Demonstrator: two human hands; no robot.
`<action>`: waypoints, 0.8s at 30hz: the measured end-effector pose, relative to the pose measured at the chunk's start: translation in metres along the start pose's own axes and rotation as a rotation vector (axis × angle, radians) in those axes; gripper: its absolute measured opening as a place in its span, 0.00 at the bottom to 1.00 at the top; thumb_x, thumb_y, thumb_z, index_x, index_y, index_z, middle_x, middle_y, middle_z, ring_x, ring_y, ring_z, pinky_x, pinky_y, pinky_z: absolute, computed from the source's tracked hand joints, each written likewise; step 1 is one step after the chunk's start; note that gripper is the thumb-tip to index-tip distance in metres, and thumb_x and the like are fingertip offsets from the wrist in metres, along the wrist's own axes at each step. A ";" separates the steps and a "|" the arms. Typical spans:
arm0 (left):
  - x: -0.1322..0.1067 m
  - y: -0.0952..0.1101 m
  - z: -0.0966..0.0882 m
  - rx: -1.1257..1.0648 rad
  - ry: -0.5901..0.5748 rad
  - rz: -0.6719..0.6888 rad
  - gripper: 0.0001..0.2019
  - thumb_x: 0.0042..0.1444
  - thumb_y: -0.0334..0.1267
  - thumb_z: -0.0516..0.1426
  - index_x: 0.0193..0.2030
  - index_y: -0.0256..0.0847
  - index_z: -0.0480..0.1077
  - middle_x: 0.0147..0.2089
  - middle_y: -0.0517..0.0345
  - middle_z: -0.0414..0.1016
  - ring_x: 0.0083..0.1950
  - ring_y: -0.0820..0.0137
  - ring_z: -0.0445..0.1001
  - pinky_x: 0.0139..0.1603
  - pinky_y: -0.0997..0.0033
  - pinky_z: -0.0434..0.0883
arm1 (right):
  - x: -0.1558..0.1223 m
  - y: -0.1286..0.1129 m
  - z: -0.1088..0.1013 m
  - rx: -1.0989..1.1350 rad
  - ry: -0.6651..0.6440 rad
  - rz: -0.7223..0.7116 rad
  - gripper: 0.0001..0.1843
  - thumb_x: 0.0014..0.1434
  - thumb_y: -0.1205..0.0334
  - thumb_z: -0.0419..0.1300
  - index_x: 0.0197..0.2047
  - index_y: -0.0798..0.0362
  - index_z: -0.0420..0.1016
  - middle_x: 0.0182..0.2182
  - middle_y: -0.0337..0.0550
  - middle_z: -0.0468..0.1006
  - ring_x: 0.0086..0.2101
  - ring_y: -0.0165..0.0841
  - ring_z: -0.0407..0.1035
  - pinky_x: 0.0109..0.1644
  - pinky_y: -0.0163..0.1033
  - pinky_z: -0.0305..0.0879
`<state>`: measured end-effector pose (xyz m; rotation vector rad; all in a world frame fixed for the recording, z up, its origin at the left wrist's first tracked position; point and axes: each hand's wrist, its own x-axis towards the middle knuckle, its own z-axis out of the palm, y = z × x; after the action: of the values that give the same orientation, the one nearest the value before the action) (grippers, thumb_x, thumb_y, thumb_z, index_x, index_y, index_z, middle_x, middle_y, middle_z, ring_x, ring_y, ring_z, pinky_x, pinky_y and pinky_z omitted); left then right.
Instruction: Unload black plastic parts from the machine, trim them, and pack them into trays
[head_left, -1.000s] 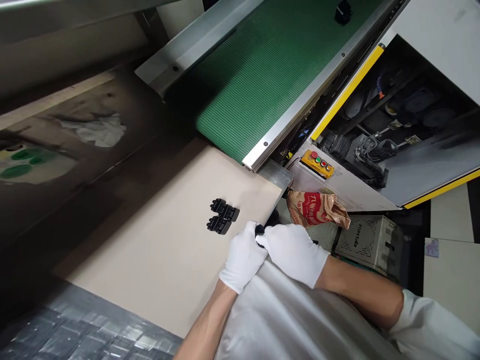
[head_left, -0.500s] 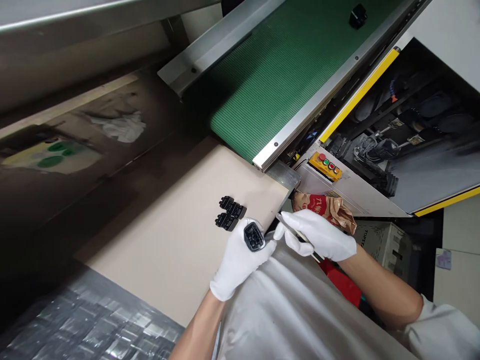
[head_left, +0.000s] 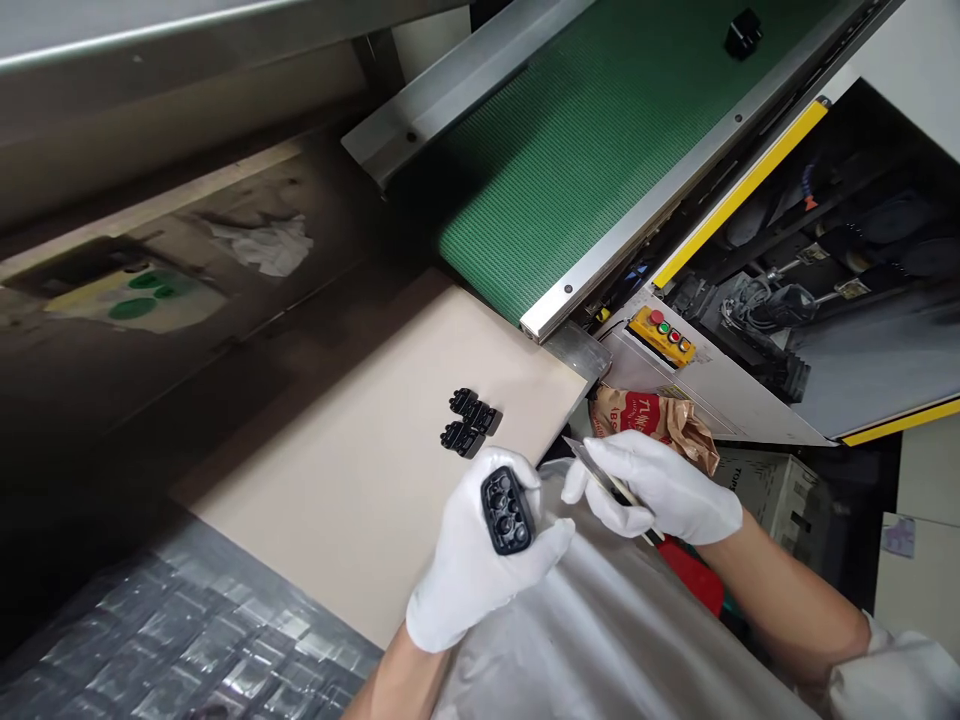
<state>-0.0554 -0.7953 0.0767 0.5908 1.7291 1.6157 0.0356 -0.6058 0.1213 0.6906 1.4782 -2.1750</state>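
In my gloved left hand is a black molded plastic part, roughly rectangular with rounded corners. Its hollow side, with round recesses, faces up at me. My gloved right hand grips a slim knife, whose pointed metal blade angles up toward the left. Blade and part are apart. Just beyond my left hand, several small black plastic pieces sit close together on a beige board.
A green conveyor belt carries a black part at its far end. Right of it stands a machine with a yellow button box. A brown paper bag lies below. Clear plastic trays are at lower left.
My left hand has come slightly nearer and tilted the black part, so more of its hollow side shows. My right hand with the knife has shifted a little right, away from it.
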 end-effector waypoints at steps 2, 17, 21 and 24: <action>0.000 0.002 0.000 0.000 0.003 0.014 0.15 0.50 0.34 0.66 0.38 0.44 0.63 0.31 0.64 0.70 0.28 0.73 0.68 0.31 0.70 0.69 | 0.000 0.002 -0.003 -0.023 0.007 0.009 0.28 0.74 0.43 0.52 0.40 0.60 0.79 0.14 0.30 0.63 0.15 0.23 0.48 0.19 0.32 0.44; -0.006 0.009 0.009 0.314 0.165 0.232 0.15 0.49 0.28 0.61 0.43 0.46 0.66 0.31 0.72 0.76 0.27 0.79 0.75 0.29 0.84 0.72 | -0.026 -0.047 0.063 -1.584 0.221 -0.154 0.05 0.61 0.65 0.60 0.36 0.50 0.78 0.28 0.42 0.80 0.23 0.32 0.66 0.27 0.40 0.48; -0.006 0.012 0.009 0.369 0.212 0.202 0.13 0.50 0.27 0.57 0.41 0.46 0.67 0.29 0.73 0.76 0.25 0.79 0.74 0.28 0.84 0.71 | -0.023 -0.054 0.072 -1.679 0.200 -0.135 0.05 0.53 0.69 0.61 0.34 0.51 0.75 0.24 0.42 0.77 0.20 0.32 0.62 0.24 0.39 0.46; -0.006 0.014 0.007 0.390 0.225 0.164 0.13 0.48 0.27 0.58 0.39 0.46 0.68 0.28 0.71 0.76 0.25 0.77 0.74 0.26 0.81 0.71 | -0.016 -0.063 0.077 -1.706 0.134 -0.094 0.04 0.54 0.70 0.61 0.32 0.52 0.74 0.24 0.41 0.76 0.19 0.30 0.61 0.24 0.37 0.48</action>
<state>-0.0479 -0.7937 0.0914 0.7747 2.2403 1.5062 -0.0022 -0.6549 0.2010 0.0784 2.5982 -0.2875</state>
